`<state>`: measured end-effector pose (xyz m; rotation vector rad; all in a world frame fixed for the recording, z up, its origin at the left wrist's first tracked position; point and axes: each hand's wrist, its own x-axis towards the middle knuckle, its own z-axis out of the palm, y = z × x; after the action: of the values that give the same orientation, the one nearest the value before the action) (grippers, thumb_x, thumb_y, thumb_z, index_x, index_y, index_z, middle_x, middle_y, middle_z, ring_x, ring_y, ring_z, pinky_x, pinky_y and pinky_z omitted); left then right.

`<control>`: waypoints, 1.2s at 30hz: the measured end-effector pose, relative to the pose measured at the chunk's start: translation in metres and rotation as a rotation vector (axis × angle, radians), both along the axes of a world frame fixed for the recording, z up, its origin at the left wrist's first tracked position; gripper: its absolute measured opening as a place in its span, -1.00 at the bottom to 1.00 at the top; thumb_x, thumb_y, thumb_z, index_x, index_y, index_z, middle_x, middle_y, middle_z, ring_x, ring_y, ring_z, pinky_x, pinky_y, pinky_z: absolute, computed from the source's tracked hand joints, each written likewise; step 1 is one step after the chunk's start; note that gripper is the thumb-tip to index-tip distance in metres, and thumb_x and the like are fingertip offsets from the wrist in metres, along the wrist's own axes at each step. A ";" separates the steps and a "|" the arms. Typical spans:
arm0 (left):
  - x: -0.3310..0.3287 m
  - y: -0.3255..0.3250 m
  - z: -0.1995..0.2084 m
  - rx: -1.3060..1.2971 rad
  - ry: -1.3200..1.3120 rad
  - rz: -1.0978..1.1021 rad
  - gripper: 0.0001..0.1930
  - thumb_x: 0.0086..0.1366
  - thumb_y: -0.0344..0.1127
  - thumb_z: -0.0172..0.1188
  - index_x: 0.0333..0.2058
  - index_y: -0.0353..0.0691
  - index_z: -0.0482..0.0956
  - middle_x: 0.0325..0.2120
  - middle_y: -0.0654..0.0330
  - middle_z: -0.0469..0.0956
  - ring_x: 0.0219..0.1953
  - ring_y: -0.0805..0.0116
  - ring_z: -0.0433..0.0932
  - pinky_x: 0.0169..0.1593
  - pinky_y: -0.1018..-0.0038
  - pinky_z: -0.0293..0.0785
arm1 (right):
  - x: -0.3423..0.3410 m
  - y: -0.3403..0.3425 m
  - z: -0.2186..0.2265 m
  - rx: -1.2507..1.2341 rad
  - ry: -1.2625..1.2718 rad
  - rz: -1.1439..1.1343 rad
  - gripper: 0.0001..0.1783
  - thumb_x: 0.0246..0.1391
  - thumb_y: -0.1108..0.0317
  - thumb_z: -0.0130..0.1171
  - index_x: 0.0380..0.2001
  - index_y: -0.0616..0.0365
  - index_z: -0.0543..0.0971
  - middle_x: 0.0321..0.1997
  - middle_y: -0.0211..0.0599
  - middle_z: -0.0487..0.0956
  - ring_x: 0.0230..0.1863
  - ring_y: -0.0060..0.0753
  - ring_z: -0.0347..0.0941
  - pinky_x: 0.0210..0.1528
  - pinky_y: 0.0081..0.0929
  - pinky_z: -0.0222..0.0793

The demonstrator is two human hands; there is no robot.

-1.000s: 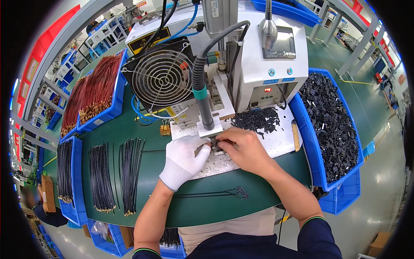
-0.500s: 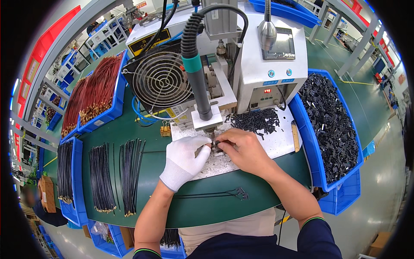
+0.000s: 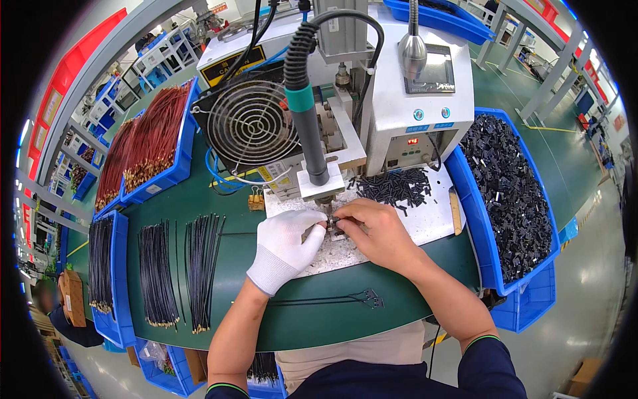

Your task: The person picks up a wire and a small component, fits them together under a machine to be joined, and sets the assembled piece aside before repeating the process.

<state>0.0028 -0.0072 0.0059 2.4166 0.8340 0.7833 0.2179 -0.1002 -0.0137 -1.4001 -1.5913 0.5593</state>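
A finished lead (image 3: pixel 362 297) lies near the bench's front edge. Beyond it, the gloved left hand (image 3: pixel 286 247) and bare right hand (image 3: pixel 372 229) pinch a small connector (image 3: pixel 334 222) on the white pad (image 3: pixel 425 226), under the press (image 3: pixel 319 179). Black parts (image 3: pixel 392 186) lie behind; a blue bin (image 3: pixel 480 226) flanks right.

A green worktop (image 3: pixel 239 299) carries a white speckled pad (image 3: pixel 425 223) at its middle, with a loose heap of small black parts (image 3: pixel 392 186) on the pad's far side. Left of the pad lie two bundles of black wires (image 3: pixel 156 269) (image 3: pixel 203 266) side by side. A finished black wire assembly (image 3: pixel 332 299) lies near the front edge. A white press machine (image 3: pixel 399 106) and a wire-guarded fan (image 3: pixel 249 123) stand at the back.
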 end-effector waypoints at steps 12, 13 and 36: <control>-0.059 -0.039 0.025 0.010 0.169 -0.061 -0.77 0.41 -0.32 0.46 -0.03 -0.27 0.79 -0.18 -0.01 0.79 -0.12 -0.11 0.77 -0.02 0.08 0.70 | -0.005 -0.051 0.012 0.174 -0.102 -0.016 -0.77 0.26 0.57 0.51 -0.03 0.32 0.79 -0.13 -0.09 0.80 -0.15 -0.06 0.75 -0.08 -0.26 0.68; -0.070 -0.043 0.028 -0.027 0.161 -0.066 -0.78 0.41 -0.33 0.46 -0.04 -0.28 0.79 -0.17 -0.02 0.79 -0.10 -0.11 0.77 0.00 0.09 0.70 | -0.006 -0.065 0.020 -0.029 0.010 -0.012 -0.75 0.24 0.55 0.54 -0.03 0.31 0.80 -0.15 -0.14 0.78 -0.19 -0.15 0.73 -0.12 -0.31 0.66; -0.154 0.024 -0.035 0.199 0.478 0.590 -0.79 0.42 -0.45 0.28 0.01 -0.18 0.63 -0.22 -0.02 0.76 -0.08 -0.19 0.76 -0.02 -0.03 0.66 | -0.029 -0.122 0.038 -0.101 -0.225 0.078 -0.64 0.24 0.34 0.59 -0.01 0.32 0.75 -0.11 -0.07 0.76 -0.08 0.06 0.70 -0.02 -0.06 0.69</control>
<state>-0.1508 0.0173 -0.0286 2.5967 1.7844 0.4924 0.1894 -0.2221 0.0239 -1.5243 -1.8241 0.5495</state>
